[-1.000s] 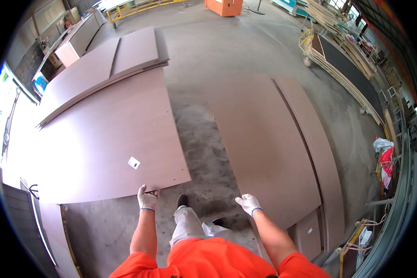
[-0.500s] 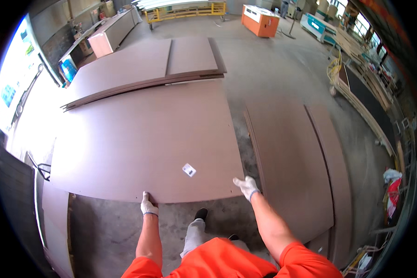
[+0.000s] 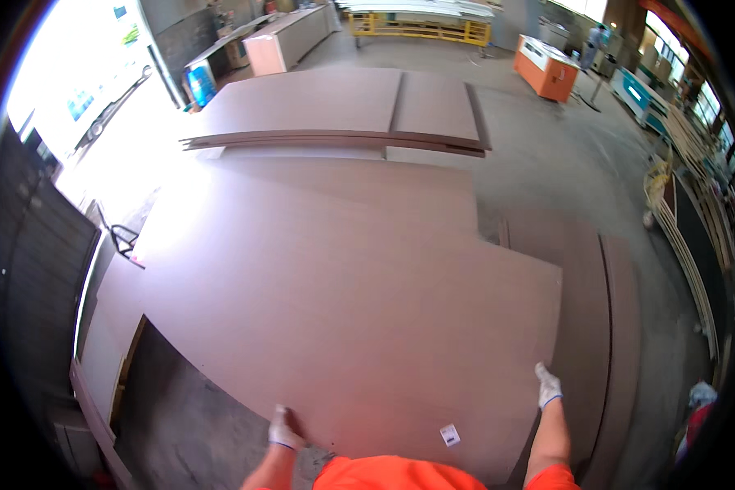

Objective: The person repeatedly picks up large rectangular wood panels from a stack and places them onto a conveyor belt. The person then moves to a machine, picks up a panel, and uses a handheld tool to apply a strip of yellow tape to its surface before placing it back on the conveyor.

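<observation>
An orange top (image 3: 400, 474), whitish gloves (image 3: 278, 420) on left hand (image 3: 284, 430) and right hand (image 3: 550, 386).
Behind the grip, blue bands (image 3: 552, 401) edge the cuffs (image 3: 283, 445); farther back, a short sleeve (image 3: 552, 478).

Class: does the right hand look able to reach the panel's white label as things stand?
Probably yes, on letting go: the right hand holds the panel by its edge, but nothing covers the white label or stands between them.

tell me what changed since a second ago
The labelled panel has come nearer and swung right, now overlapping the right-hand stack. The right hand, free a second ago, has taken its right edge; the left hand still holds the near edge. The far boards and right-hand stack look unmoved.
</observation>
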A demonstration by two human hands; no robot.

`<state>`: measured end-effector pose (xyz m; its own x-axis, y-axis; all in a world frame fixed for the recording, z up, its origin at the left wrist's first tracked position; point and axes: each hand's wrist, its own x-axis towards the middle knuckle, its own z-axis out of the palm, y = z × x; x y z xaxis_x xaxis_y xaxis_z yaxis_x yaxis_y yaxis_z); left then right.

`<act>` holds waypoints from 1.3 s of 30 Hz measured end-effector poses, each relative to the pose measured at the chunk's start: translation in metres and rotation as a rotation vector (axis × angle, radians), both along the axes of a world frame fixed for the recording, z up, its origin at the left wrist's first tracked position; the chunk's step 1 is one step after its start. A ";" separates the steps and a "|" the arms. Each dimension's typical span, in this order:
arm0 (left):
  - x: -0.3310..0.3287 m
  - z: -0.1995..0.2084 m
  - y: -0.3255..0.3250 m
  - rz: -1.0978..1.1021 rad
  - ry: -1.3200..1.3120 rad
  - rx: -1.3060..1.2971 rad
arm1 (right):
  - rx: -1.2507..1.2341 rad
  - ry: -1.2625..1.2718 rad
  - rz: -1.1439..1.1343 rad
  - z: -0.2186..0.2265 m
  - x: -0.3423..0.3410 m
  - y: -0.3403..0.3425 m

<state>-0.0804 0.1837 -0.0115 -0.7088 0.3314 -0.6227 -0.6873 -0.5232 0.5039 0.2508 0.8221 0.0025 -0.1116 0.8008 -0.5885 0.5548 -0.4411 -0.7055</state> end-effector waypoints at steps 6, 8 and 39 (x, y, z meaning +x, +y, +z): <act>-0.141 0.014 -0.101 0.236 -0.195 -0.644 | 0.291 -0.091 -0.085 -0.006 -0.044 0.057; -0.144 0.004 -0.125 0.379 -0.132 -0.614 | 0.384 -0.170 -0.078 0.020 -0.070 0.040; 0.077 0.078 0.347 -0.980 0.303 -0.313 | 0.594 0.125 -1.399 0.181 0.616 -0.338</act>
